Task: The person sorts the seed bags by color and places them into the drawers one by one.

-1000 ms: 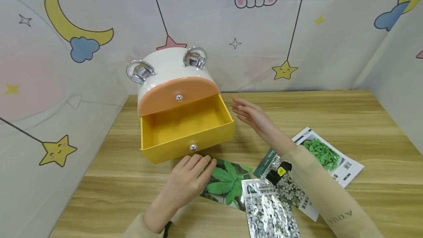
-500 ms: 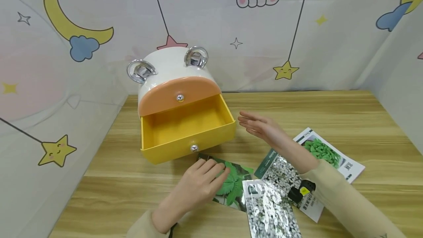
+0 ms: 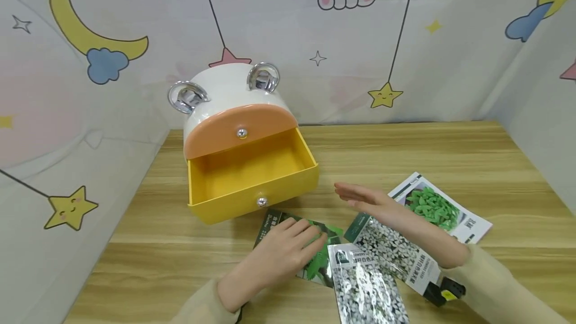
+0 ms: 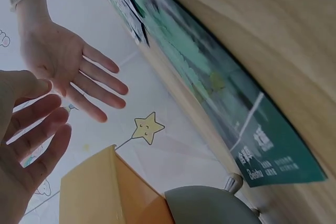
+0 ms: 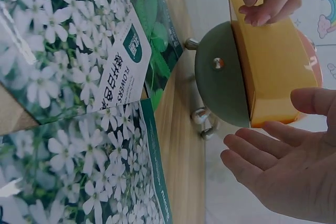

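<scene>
My left hand (image 3: 288,249) hovers over a green-leaf seed packet (image 3: 320,259), its fingers loosely bent and holding nothing. In the left wrist view that packet (image 4: 210,77) lies flat on the wood, apart from the fingers (image 4: 47,166). My right hand (image 3: 382,206) is raised over a white-flower seed packet (image 3: 387,244), with extended fingers and nothing held; the right wrist view shows its bare palm (image 5: 294,177). Behind both hands stands a small animal-shaped drawer box (image 3: 229,86) with silver ears. Its yellow drawer (image 3: 256,164) is pulled out and has nothing inside.
A second white-flower packet (image 3: 366,289) overlaps its neighbours at the front. Further right lies a packet picturing green leaves (image 3: 434,209). The orange upper drawer (image 3: 243,129) is closed. A patterned cloth (image 3: 351,64) surrounds the wooden table (image 3: 148,244).
My right hand has drawn back from beside the drawer, toward me and to the right. My left hand has shifted rightward from below the drawer's knob, uncovering the packet's top edge.
</scene>
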